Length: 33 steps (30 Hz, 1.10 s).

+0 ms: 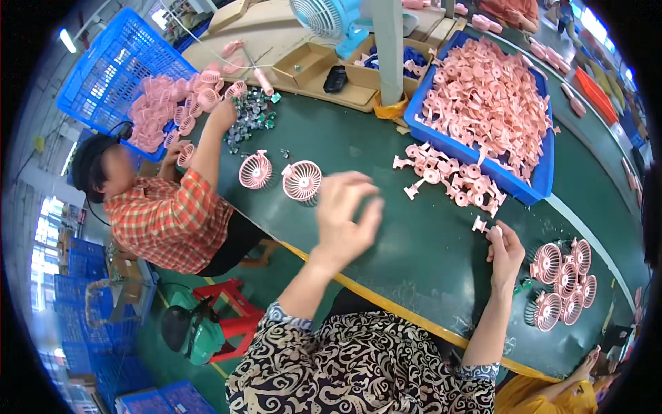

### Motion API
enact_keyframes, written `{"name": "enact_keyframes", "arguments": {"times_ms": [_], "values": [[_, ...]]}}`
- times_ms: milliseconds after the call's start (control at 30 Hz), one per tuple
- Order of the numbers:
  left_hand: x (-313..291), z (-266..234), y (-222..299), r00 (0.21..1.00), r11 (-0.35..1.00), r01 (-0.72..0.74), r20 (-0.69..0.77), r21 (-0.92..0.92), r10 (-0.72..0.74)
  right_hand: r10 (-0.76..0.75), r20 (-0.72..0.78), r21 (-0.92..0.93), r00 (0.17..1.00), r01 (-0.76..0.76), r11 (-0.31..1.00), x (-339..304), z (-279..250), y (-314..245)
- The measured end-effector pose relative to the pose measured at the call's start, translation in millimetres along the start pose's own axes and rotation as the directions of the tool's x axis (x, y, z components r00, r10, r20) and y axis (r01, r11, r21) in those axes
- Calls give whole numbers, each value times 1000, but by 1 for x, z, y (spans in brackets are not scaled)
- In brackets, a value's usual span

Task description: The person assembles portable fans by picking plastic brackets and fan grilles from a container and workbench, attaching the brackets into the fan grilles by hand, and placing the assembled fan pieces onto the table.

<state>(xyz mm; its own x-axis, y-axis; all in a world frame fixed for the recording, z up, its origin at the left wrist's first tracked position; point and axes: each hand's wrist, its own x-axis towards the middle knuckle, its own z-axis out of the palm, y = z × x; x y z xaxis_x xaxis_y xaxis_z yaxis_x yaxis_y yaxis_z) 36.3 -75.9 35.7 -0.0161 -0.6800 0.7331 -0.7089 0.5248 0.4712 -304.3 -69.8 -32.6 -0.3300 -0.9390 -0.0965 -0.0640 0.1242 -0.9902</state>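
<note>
My left hand [345, 217] is raised over the green table, slightly blurred, its fingers curved and apart with nothing in them. Just left of it lie a pink round fan grille [302, 180] and a second pink grille [256, 171]. Between its thumb and fingertips, my right hand [507, 254] pinches a small pink plastic bracket [480, 224], whose far end sticks out to the left. Beyond that hand, loose pink brackets [455, 181] are scattered in front of a blue tray [541, 190] heaped with the same parts. To its right sits a group of several pink fan grilles [567, 279].
A co-worker in a checked shirt [189, 214] handles grilles at the left, beside a blue crate [117, 62] and a pile of small metallic and green parts [249, 119]. A post [388, 52] rises at the table's far edge, near cardboard trays [307, 63] and a blue fan [324, 17].
</note>
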Motion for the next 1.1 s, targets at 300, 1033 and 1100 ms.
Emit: {"name": "enact_keyframes", "arguments": {"times_ms": [300,1033,1100], "values": [[-21,-77,-155,982,819,181,-51,545,-183,1,-63,47,998,2,999,-1,0,1],[-33,-23,-56,794,873,392,372,290,-480,-59,-116,76,992,68,995,-14,1,9],[-33,-19,-54,791,875,391,382,284,-478,-69,-107,70,992,77,995,-14,-2,6]]}}
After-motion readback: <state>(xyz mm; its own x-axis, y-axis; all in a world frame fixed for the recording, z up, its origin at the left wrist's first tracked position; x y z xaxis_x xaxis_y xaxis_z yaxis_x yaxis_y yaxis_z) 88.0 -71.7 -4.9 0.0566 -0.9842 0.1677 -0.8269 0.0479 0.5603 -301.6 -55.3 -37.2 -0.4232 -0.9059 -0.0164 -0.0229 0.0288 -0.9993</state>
